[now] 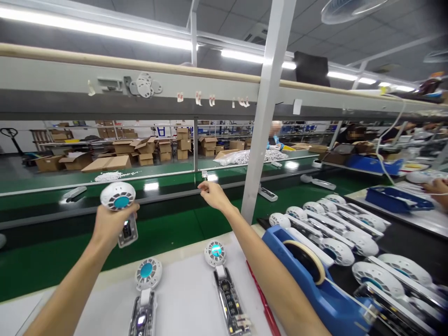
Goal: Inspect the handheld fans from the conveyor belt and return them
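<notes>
- A long white plastic casing point(75, 194) lies on the dark strip of the green conveyor line point(168, 228), beyond and to the left of the left grip point(108, 224).
- The left grip is clamped on a white round-headed plastic device with a turquoise disc point(121, 196); its head shows above the fist and its handle, with dark parts inside, hangs below. The device is held up over the green conveyor line.
- A small heap of white pieces point(108, 176) sits just beyond the left grip.
- Nearer the wearer than both grips, 2 similar white-headed devices with dark-centred handles lie on the white surface point(182, 303): 1 with a plain turquoise disc point(146, 269), below and right of the left grip, and 1 with a lit turquoise disc point(216, 250), below the right grip point(214, 195).
- The right grip reaches over the line, fingers curled; whether they meet or pinch anything, I cannot tell.
- A thin red object point(262, 298) lies beside the right forearm, nearer than the right grip.
- A blue plastic tape dispenser point(336, 305) with a cream roll point(318, 267) stands right of that forearm.
- Rows of white round-headed devices point(338, 252) lie on a black mat, well right of the right grip.
</notes>
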### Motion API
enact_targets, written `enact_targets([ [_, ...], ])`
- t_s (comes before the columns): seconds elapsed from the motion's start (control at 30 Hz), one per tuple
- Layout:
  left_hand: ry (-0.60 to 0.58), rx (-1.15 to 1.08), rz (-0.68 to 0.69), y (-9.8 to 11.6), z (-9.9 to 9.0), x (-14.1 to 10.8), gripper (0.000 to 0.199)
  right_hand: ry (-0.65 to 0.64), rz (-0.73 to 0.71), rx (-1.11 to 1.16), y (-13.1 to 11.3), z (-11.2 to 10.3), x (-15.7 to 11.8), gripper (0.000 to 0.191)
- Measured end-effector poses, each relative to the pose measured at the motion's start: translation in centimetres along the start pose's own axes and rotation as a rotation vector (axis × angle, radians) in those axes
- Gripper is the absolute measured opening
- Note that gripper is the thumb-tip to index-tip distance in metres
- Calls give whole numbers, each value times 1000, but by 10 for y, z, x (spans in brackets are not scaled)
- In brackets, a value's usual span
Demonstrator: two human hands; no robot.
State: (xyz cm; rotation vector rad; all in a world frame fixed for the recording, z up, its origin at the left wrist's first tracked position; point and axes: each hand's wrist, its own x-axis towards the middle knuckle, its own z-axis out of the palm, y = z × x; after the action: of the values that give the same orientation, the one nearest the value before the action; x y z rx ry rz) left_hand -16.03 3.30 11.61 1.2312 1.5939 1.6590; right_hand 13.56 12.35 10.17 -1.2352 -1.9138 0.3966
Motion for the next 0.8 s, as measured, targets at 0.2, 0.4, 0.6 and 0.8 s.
enact_targets([
  [0.2, -210, 146, -181, -63, 16, 18, 32, 1, 42, -100, 4, -2, 9, 26],
  [0.4, -105, 606, -30, -110, 11, 29, 52, 1, 285, -355, 38, 10, 31, 34],
  [0.6, -43, 911, 84, -125, -2, 32, 63, 10, 568, -650, 75, 18, 27, 44],
  [0.8, -8, 1072, 97, -140, -15, 37, 64, 63, 698, -783, 106, 35, 18, 60],
])
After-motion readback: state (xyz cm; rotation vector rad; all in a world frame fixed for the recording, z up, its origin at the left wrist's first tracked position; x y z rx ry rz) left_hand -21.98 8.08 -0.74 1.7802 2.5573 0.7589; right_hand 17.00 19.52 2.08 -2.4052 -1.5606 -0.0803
